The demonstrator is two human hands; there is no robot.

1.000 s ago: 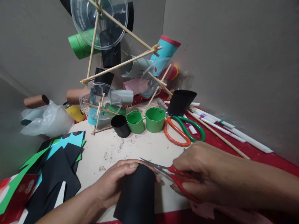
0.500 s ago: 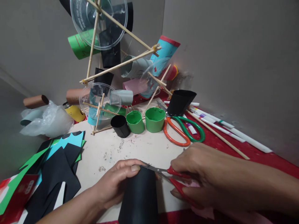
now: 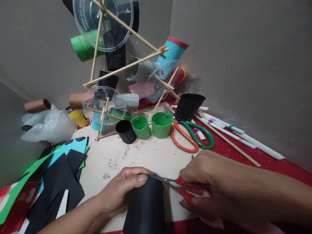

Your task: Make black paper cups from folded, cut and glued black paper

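A black paper tube [image 3: 146, 204] stands at the bottom middle in the head view. My left hand [image 3: 126, 183] grips its upper end, the thumb on the outside near the rim. In my right hand [image 3: 204, 182] is a pair of scissors [image 3: 165, 180] with red handles. The blades are parted and lie at the tube's top edge, one tip close to my left thumb. The fingers of my left hand behind the tube are hidden.
Behind the hands stand a small black cup [image 3: 125, 132] and two green paper cups [image 3: 162, 125]. Larger scissors [image 3: 185, 138] with orange and green handles lie nearby. Paper scraps [image 3: 63, 172] are piled left. A wooden-stick frame [image 3: 126, 66] rises behind; white markers [image 3: 243, 138] lie right.
The scissors and my right hand have shifted very slightly to the right and down. My left thumb has moved a little along the rim. Everything else looks the same.
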